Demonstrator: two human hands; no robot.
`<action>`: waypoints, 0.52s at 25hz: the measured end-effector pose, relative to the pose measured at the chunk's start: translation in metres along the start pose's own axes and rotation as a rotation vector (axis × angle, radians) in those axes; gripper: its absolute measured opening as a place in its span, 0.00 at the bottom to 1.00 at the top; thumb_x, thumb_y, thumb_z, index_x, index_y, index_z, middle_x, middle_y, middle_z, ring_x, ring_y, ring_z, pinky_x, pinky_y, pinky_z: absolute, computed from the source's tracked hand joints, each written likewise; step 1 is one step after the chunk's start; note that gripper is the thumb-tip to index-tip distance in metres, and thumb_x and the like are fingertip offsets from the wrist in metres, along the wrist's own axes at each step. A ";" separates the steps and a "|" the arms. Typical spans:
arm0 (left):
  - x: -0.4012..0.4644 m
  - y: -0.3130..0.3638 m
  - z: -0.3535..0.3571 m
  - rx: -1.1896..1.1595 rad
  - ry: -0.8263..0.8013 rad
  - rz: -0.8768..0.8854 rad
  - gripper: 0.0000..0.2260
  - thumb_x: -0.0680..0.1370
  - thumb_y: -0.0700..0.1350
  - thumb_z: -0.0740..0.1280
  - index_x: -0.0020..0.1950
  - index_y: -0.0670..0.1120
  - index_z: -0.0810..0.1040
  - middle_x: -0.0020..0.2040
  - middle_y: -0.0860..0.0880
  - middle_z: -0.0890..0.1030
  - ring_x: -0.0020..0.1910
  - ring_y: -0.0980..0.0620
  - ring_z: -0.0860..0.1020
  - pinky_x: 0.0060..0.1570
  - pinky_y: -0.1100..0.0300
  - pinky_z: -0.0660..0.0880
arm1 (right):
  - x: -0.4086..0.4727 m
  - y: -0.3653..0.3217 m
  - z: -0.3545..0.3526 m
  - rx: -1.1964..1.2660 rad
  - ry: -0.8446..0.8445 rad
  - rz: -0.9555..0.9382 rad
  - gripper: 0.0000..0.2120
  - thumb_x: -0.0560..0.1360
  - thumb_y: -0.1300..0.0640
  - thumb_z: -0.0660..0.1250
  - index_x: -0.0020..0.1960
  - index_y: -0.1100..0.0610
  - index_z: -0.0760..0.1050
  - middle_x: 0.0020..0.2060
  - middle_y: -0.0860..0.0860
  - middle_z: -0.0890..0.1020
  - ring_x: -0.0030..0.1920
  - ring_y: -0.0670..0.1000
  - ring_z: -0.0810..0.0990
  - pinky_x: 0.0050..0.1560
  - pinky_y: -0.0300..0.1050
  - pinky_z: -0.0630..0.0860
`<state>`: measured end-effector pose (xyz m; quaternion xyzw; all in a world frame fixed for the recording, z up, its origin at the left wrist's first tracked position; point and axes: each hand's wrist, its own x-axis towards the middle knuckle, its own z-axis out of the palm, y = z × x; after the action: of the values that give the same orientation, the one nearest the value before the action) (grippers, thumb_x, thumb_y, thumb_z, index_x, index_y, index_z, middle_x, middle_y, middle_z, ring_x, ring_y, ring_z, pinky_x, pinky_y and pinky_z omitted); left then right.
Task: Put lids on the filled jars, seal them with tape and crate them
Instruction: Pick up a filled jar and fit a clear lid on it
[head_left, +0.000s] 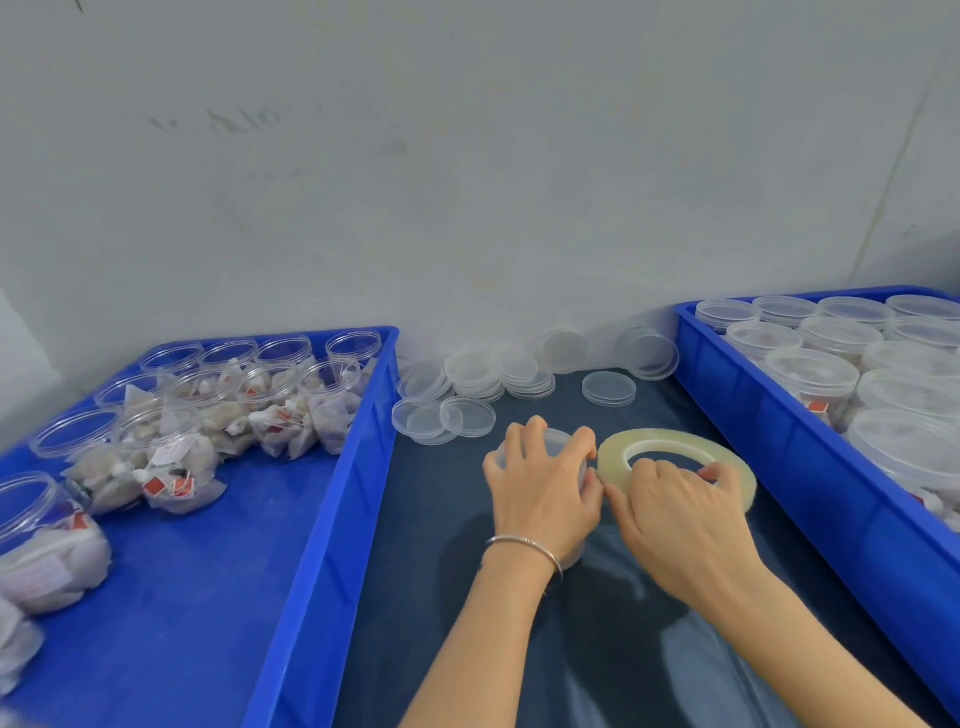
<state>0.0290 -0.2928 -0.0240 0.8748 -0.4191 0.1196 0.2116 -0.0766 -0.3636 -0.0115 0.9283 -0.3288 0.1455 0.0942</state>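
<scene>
Centrally on the dark bench (447, 571), between two blue crates: one lidded clear jar (571, 556), mostly hidden under the left hand (543, 488). Left grip curled over the lid of this jar, fingers wrapped around its rim, thumb at the side toward the tape. Thin metal bangle (524, 545) on the left wrist. Just beside the jar, to the right: a wide roll of clear tape (670, 441), lying nearly flat, touching or almost touching the jar's lid edge. Right hand (675, 514) on the near part of the roll, fingers curled through the centre hole and pinching the roll, thumb close to the left thumb at the point where jar and roll meet. Cannot tell whether a tape end is already stuck on the jar.

Left blue crate (311, 519): open jars without lids (171, 447), filled with white sachets carrying small red tags, standing in rows at its far end and along the left side. Right blue crate (779, 441): jars with lids on (813, 374), packed closely together. Behind the hands, near the wall (467, 156): loose clear lids (470, 376) in low stacks, some single ones flat on the bench, a few leaning against the wall.
</scene>
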 end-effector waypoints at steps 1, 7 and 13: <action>0.003 -0.001 0.000 -0.010 0.000 0.003 0.08 0.76 0.51 0.59 0.55 0.57 0.70 0.63 0.50 0.67 0.61 0.47 0.64 0.56 0.50 0.61 | -0.004 -0.002 0.000 -0.010 0.006 0.023 0.18 0.81 0.44 0.46 0.40 0.53 0.63 0.32 0.45 0.70 0.32 0.50 0.68 0.48 0.47 0.60; 0.013 -0.004 0.000 -0.079 0.002 0.065 0.08 0.74 0.50 0.62 0.53 0.55 0.74 0.58 0.52 0.70 0.59 0.49 0.66 0.52 0.53 0.62 | -0.024 -0.011 -0.007 0.219 0.200 0.009 0.24 0.66 0.60 0.77 0.30 0.56 0.60 0.18 0.52 0.64 0.20 0.50 0.54 0.32 0.49 0.62; 0.016 -0.006 -0.001 -0.144 -0.039 0.102 0.07 0.74 0.49 0.62 0.51 0.55 0.74 0.56 0.52 0.70 0.58 0.49 0.67 0.51 0.52 0.64 | -0.037 -0.012 -0.027 0.075 0.031 0.121 0.17 0.82 0.45 0.43 0.41 0.53 0.61 0.33 0.45 0.69 0.31 0.51 0.68 0.43 0.45 0.60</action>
<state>0.0442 -0.2998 -0.0182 0.8370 -0.4748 0.0826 0.2592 -0.1014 -0.3255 0.0006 0.9073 -0.3771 0.1776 0.0554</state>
